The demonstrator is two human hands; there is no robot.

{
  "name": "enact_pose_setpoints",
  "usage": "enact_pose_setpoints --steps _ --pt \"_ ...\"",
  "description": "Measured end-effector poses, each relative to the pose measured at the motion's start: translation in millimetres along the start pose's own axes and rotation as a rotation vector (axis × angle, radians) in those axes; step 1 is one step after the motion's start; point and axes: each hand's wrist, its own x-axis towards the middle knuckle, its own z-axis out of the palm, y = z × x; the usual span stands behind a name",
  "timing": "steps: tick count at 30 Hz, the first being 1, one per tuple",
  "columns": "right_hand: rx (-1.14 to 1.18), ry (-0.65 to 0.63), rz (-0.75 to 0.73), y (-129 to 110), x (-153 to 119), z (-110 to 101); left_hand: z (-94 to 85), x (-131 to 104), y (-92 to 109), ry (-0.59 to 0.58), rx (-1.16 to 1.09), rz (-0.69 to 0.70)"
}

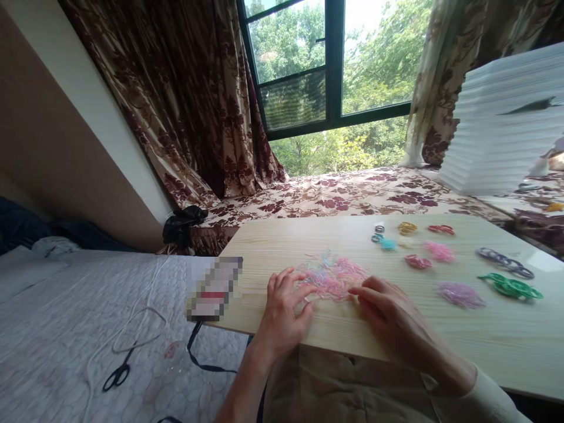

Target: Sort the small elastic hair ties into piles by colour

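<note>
A loose pile of small thin strands (337, 275), mostly pink with some pale blue, lies on the wooden tabletop before me; they look like tiny elastic bands. At its left edge my left hand (285, 308) rests with fingers apart, the fingertips touching the strands. My right hand (390, 308) is at the right edge, thumb and index finger pinched low over the table. Whatever is between those fingertips is too small to make out. Separate little heaps lie to the right: teal (388, 244), cream (406, 242), pink (439, 251) and purple (460, 294).
Looped bands in yellow (408, 228), red (441, 229), dark pink (418, 262), grey-blue (505, 262) and green (514, 286) lie along the table's right side. A blurred-out phone-like object (215, 289) sits at the left edge. Black scissors (117, 377) lie on the bed.
</note>
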Motion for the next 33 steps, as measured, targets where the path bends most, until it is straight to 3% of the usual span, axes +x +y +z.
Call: enact_pose_setpoints --steps 8,18,27,33 --pt "0.007 0.043 0.03 -2.4 -0.8 -1.7 0.7 -0.1 -2.7 0.042 0.012 0.005" --pt "0.036 -0.049 0.109 0.2 3.3 -1.9 1.0 -1.1 -5.0 0.071 -0.002 0.001" --pt "-0.06 -0.01 0.049 -5.4 7.5 3.6 0.3 -0.5 -3.5 0.07 -0.011 -0.031" --pt "-0.155 0.001 0.042 -1.8 -1.2 -4.0 -0.2 0.0 -3.9 0.069 -0.019 -0.046"
